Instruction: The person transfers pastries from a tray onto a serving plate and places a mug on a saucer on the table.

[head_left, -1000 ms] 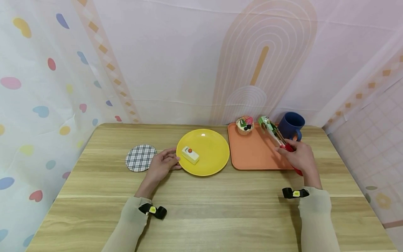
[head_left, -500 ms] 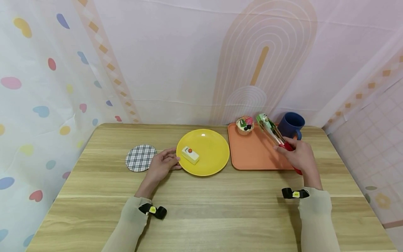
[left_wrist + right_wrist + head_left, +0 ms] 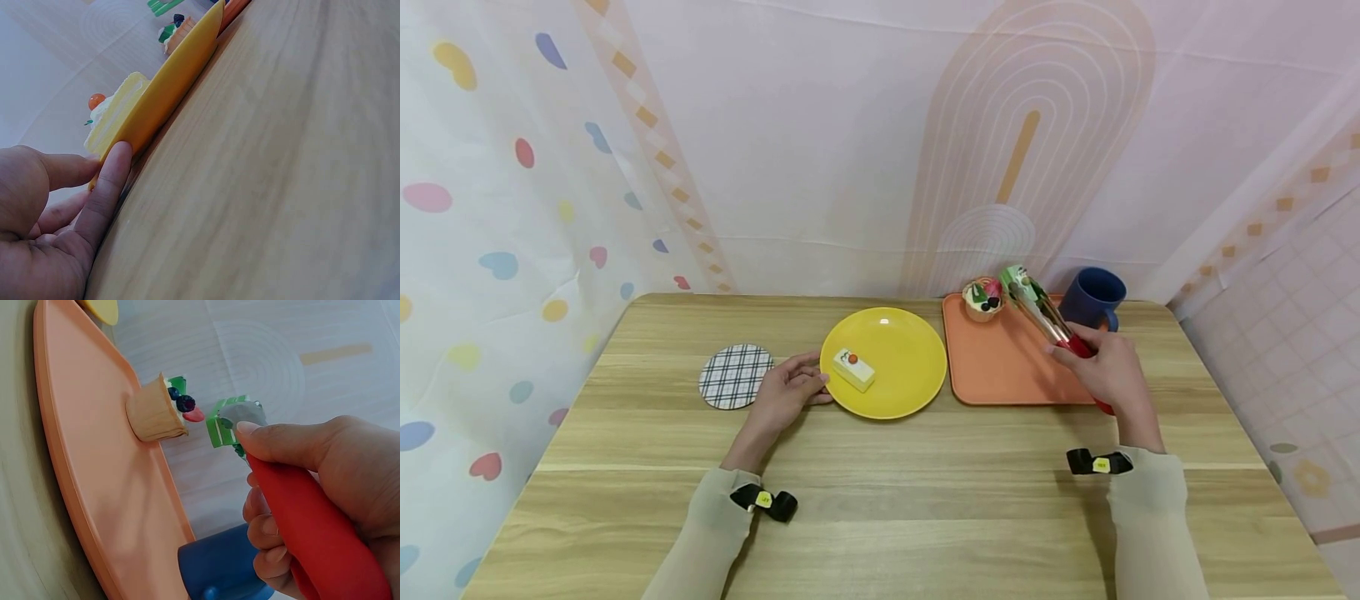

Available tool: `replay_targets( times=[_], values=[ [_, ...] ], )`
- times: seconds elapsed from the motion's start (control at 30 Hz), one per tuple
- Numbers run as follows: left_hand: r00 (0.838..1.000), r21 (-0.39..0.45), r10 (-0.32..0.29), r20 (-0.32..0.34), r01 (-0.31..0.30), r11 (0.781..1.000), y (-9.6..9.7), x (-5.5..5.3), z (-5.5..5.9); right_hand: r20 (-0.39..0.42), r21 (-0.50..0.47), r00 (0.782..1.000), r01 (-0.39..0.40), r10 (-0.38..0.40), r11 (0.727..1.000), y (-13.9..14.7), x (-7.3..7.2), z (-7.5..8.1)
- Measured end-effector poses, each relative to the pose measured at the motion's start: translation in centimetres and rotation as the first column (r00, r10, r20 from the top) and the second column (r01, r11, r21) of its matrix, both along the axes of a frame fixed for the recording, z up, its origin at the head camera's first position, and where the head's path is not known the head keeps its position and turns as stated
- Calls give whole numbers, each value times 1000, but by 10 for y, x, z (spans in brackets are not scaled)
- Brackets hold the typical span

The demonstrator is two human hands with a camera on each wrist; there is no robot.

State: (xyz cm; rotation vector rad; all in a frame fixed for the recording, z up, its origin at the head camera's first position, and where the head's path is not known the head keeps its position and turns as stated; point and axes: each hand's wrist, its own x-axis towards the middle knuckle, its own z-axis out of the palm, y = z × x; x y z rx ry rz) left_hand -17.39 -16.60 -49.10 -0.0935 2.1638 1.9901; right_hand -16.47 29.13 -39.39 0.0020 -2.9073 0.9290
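Pinching the plate (image 3: 902,358) by its left rim with the left grip (image 3: 786,392), above and below the edge, most likely to keep it from sliding on the worktop (image 3: 925,492). Resting near that same pinched side, in the case of the yellow cake (image 3: 853,371); perhaps another reason for steadying there. Curled round the red handles of the tongs (image 3: 306,519) with the right grip (image 3: 1108,367), with the thumb along the top, probably for a measured squeeze without fingers on the food. Squeezed together at the tips onto the green cake (image 3: 219,430), and seemingly raised above the tray (image 3: 1000,367), likely to clear the tart (image 3: 981,302) and the mug (image 3: 1088,298). As for the green cake, held out past the right grip at the far end of the tongs, ahead and to the left, just beside the tart. Cannot tell whether touching it.
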Motion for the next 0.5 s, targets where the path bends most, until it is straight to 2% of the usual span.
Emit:
replay_targets(
  times=[0.5],
  values=[
    [1000,6,1,-2,-1,1000,0,0,-1,-27,0,998,-54,54,999,-10,0,3]
  ],
)
